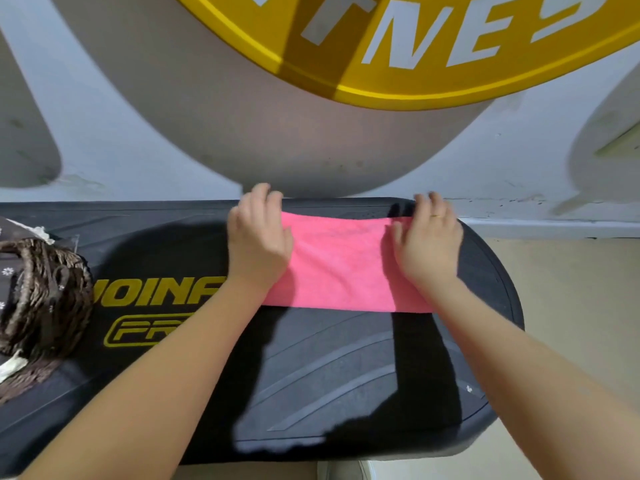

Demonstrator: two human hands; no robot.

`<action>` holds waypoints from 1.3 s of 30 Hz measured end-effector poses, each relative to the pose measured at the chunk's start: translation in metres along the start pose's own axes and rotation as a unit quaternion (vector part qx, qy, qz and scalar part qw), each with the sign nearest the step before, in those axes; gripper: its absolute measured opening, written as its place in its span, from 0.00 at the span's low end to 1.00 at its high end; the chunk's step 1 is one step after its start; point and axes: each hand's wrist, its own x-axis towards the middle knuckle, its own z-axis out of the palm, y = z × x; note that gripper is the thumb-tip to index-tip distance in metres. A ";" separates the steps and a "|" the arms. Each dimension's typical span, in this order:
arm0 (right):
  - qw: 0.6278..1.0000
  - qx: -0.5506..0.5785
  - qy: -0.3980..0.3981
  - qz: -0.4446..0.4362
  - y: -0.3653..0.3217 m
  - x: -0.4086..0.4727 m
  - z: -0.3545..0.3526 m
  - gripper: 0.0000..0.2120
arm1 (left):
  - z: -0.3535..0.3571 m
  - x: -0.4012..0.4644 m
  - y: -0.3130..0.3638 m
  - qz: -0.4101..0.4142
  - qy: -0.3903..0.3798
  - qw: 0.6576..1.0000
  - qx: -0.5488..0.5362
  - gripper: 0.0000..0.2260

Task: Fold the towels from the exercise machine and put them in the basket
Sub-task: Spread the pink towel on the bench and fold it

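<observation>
Black exercise machine platform (346,375) carrying a pink towel (339,268), its long axis running left to right. Woven basket (45,299) lies well to the left. Left hand (258,237) and right hand (427,239) grip opposite towel ends, equally near.

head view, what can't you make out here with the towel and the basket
- Basket: cut off by the left edge; its contents are out of view.
- Pink towel: its ends lie under the left hand and right hand.
- Hands: fingertips blurred, grip unclear.
</observation>
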 end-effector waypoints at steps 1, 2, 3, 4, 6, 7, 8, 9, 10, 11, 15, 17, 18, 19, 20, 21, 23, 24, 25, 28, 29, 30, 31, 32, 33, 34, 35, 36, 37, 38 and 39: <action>0.997 0.019 0.000 -0.076 -0.012 -0.010 0.007 0.27 | 0.008 -0.004 0.009 0.057 0.001 0.998 -0.005 0.19; 0.988 0.043 -0.018 -0.145 -0.025 -0.019 0.015 0.29 | 0.016 -0.010 0.016 0.093 -0.018 0.995 -0.011 0.19; 0.977 0.050 -0.068 -0.196 -0.037 -0.028 0.022 0.32 | 0.023 -0.017 0.020 0.111 -0.054 0.992 -0.012 0.20; 0.966 0.041 -0.122 -0.224 -0.048 -0.035 0.028 0.35 | 0.028 -0.023 0.020 0.107 -0.101 0.989 -0.004 0.23; 0.958 0.002 -0.184 -0.221 -0.053 -0.040 0.037 0.39 | 0.031 -0.032 0.011 0.084 -0.155 0.984 0.025 0.28; 0.958 -0.025 -0.184 -0.217 -0.049 -0.038 0.038 0.40 | 0.030 -0.033 0.005 0.074 -0.164 0.983 0.033 0.31; 0.959 -0.045 -0.180 -0.212 -0.043 -0.035 0.038 0.40 | 0.027 -0.033 0.001 0.068 -0.177 0.981 0.037 0.35; 0.962 -0.056 -0.177 -0.202 -0.036 -0.032 0.037 0.41 | 0.024 -0.033 -0.001 0.066 -0.195 0.978 0.038 0.40; 0.965 -0.060 -0.173 -0.186 -0.027 -0.029 0.035 0.40 | 0.020 -0.033 -0.002 0.062 -0.216 0.974 0.036 0.45; 0.970 -0.062 -0.168 -0.166 -0.018 -0.026 0.032 0.40 | 0.018 -0.034 -0.003 0.058 -0.231 0.971 0.033 0.50; 0.983 -0.085 -0.146 -0.075 0.021 -0.020 0.020 0.33 | 0.013 -0.036 -0.009 0.048 -0.267 0.962 0.042 0.60; 0.985 -0.065 -0.158 -0.021 0.033 -0.019 0.012 0.31 | 0.009 -0.035 -0.010 0.042 -0.292 0.954 0.052 0.62; 0.984 -0.058 -0.167 0.000 0.035 -0.020 0.009 0.31 | 0.006 -0.034 -0.011 0.041 -0.304 0.950 0.060 0.62; 0.983 -0.057 -0.175 0.014 0.036 -0.021 0.006 0.31 | 0.003 -0.034 -0.010 0.039 -0.314 0.946 0.067 0.61; 0.981 -0.060 -0.183 0.023 0.035 -0.023 0.003 0.31 | 0.000 -0.034 -0.009 0.034 -0.322 0.943 0.073 0.60; 0.980 -0.060 -0.188 0.031 0.033 -0.025 -0.001 0.32 | -0.003 -0.034 -0.007 0.023 -0.326 0.942 0.077 0.57; 0.982 -0.043 -0.178 0.053 0.029 -0.031 -0.010 0.32 | -0.005 -0.034 0.003 -0.006 -0.319 0.943 0.092 0.47; 0.984 -0.026 -0.161 0.065 0.027 -0.034 -0.016 0.30 | -0.005 -0.034 0.010 -0.011 -0.311 0.945 0.099 0.42; 0.987 -0.005 -0.143 0.074 0.027 -0.036 -0.020 0.29 | -0.004 -0.034 0.018 -0.005 -0.306 0.946 0.102 0.40; 0.985 0.054 -0.130 0.100 0.030 -0.038 -0.029 0.24 | 0.002 -0.033 0.050 0.063 -0.312 0.946 0.061 0.36; 0.981 0.079 -0.135 0.113 0.030 -0.039 -0.030 0.21 | 0.004 -0.032 0.061 0.088 -0.307 0.947 0.042 0.35; 0.976 0.111 -0.135 0.133 0.030 -0.039 -0.031 0.19 | 0.007 -0.032 0.071 0.110 -0.296 0.948 0.029 0.34; 0.968 0.148 -0.129 0.159 0.028 -0.040 -0.032 0.18 | 0.009 -0.031 0.080 0.126 -0.286 0.950 0.020 0.33; 0.958 0.183 -0.122 0.185 0.027 -0.040 -0.033 0.18 | 0.012 -0.031 0.086 0.135 -0.280 0.950 0.015 0.33; 0.947 0.212 -0.118 0.210 0.025 -0.039 -0.034 0.19 | 0.015 -0.032 0.089 0.139 -0.282 0.949 0.011 0.32; 0.936 0.233 -0.125 0.231 0.025 -0.039 -0.035 0.20 | 0.018 -0.033 0.091 0.139 -0.289 0.947 0.010 0.32; 0.926 0.249 -0.137 0.250 0.025 -0.040 -0.036 0.21 | 0.021 -0.035 0.090 0.137 -0.297 0.945 0.013 0.31; 0.915 0.262 -0.148 0.267 0.026 -0.040 -0.036 0.21 | 0.023 -0.037 0.090 0.137 -0.301 0.944 0.018 0.31; 0.905 0.276 -0.157 0.284 0.027 -0.040 -0.037 0.21 | 0.025 -0.039 0.089 0.137 -0.303 0.943 0.024 0.31; 0.894 0.292 -0.165 0.297 0.028 -0.039 -0.038 0.20 | 0.026 -0.039 0.089 0.136 -0.304 0.943 0.026 0.32; 0.883 0.311 -0.176 0.305 0.029 -0.038 -0.040 0.21 | 0.026 -0.038 0.088 0.135 -0.304 0.943 0.026 0.32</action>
